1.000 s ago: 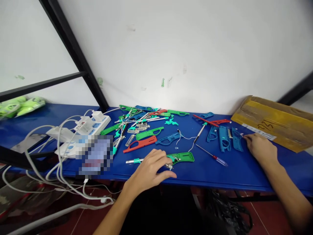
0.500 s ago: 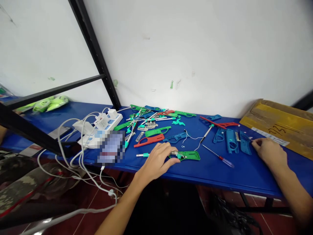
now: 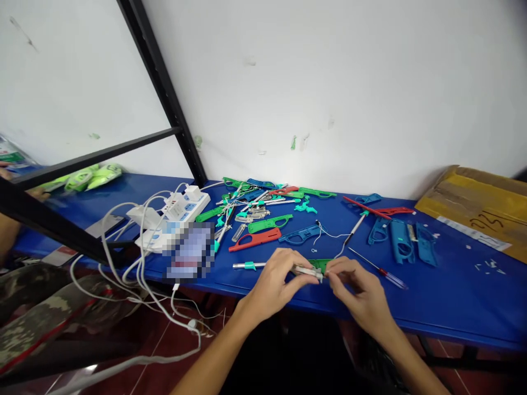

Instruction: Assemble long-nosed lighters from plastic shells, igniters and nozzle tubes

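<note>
My left hand (image 3: 278,281) is closed around a clear lighter fuel tank (image 3: 305,270) just above the front of the blue table. My right hand (image 3: 362,291) is pinched at the tank's right end; what sits between its fingertips is too small to make out. Behind both hands lies a green lighter shell half (image 3: 318,263), partly covered. A metal lighter tube (image 3: 249,265) with a teal collar sticks out to the left of my left hand. To the right of my right hand lies a screwdriver (image 3: 389,276) with a clear, red-tipped handle.
Several lighter parts lie piled at the back, with a red shell half (image 3: 255,239) in front. Blue shell halves (image 3: 401,241) lie right, before a cardboard box (image 3: 481,211). Small white bits (image 3: 489,265) are scattered nearby. A power strip (image 3: 181,219) with cables stands left.
My right hand has moved left from beside the blue shell halves to the fuel tank in my left hand. The small white bits at the right are now uncovered.
</note>
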`<state>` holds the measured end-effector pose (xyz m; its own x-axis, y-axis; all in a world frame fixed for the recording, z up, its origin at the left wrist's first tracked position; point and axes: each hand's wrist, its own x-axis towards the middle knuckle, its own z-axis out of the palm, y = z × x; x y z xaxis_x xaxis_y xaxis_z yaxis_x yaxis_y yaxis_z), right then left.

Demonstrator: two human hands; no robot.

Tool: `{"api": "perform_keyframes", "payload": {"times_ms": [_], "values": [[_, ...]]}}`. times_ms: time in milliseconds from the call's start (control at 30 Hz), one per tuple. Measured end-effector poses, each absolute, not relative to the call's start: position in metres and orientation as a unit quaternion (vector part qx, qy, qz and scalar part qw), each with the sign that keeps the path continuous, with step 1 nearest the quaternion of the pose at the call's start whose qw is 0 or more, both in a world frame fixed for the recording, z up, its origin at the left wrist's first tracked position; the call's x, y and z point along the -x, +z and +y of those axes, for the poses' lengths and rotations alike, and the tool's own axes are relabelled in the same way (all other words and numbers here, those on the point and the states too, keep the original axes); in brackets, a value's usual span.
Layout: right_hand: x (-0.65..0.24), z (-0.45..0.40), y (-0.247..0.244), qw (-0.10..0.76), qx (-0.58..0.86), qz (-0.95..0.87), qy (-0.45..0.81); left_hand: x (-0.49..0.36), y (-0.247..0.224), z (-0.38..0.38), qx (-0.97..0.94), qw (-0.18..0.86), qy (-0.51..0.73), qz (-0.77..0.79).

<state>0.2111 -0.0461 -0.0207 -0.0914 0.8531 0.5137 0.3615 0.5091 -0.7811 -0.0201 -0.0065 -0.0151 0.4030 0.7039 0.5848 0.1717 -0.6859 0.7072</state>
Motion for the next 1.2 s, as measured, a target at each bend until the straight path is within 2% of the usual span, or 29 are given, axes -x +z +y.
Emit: {"api": "perform_keyframes", "payload": {"times_ms": [133,233,333,667,1200], "values": [[-0.194,-0.05,-0.017,0.538,0.422,-0.621,0.383,0.016,-0.01,-0.01,-0.797,0.356,0.401,0.278],[-0.198,-0.049,-0.015,0.514,0.42,-0.579,0.473,0.019,-0.01,-0.009,-0.784,0.384,0.387,0.295],[-0.201,-0.047,-0.014,0.49,0.413,-0.571,0.513,0.02,-0.011,-0.008,-0.78,0.39,0.396,0.286],[-0.199,-0.047,-0.008,0.426,0.422,-0.606,0.523,0.02,-0.015,-0.005,-0.789,0.342,0.442,0.255],[-0.198,-0.047,-0.004,0.424,0.433,-0.612,0.508,0.021,-0.011,-0.001,-0.816,0.288,0.451,0.22]]}}
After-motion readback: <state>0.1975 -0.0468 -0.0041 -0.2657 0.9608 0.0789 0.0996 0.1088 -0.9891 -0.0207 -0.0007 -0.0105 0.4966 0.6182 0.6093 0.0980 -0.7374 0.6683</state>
